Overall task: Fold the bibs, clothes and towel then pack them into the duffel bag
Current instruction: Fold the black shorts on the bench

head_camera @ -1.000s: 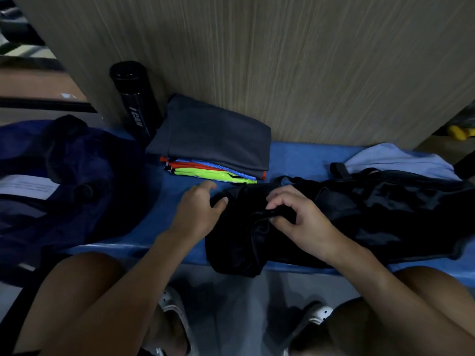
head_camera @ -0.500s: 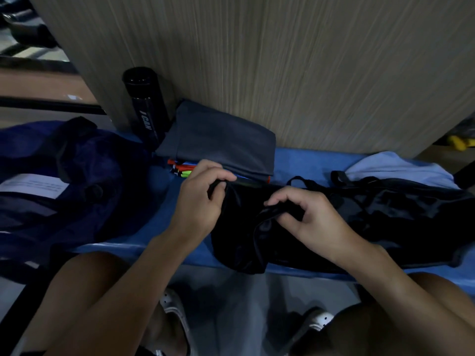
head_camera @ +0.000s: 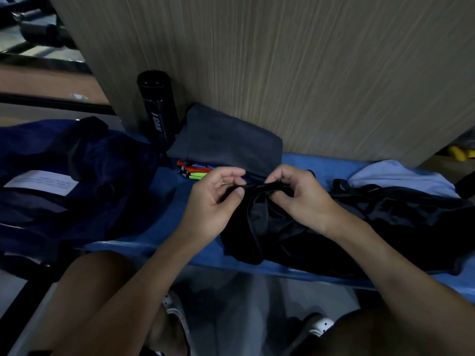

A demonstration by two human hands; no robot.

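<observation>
A crumpled black garment (head_camera: 295, 232) lies across the blue bench (head_camera: 164, 201) in front of me. My left hand (head_camera: 213, 201) pinches its upper hem between thumb and fingers. My right hand (head_camera: 295, 196) grips the same hem just to the right, fingers curled round the cloth. Behind my hands sits a folded stack: a dark grey cloth (head_camera: 226, 140) on top of orange, green and blue bibs (head_camera: 195, 173). The navy duffel bag (head_camera: 64, 181) lies open at the left. A pale blue cloth (head_camera: 401, 176) rests at the right, behind the black garment.
A black bottle (head_camera: 158, 109) stands upright against the wooden panel (head_camera: 282, 60) behind the bench. A white label (head_camera: 41, 182) shows on the duffel bag. My knees and white shoes (head_camera: 174, 304) are below the bench's front edge.
Both hands have lifted the black garment's hem and moved closer together near the folded stack. The camera has tilted, shifting the scene rightward.
</observation>
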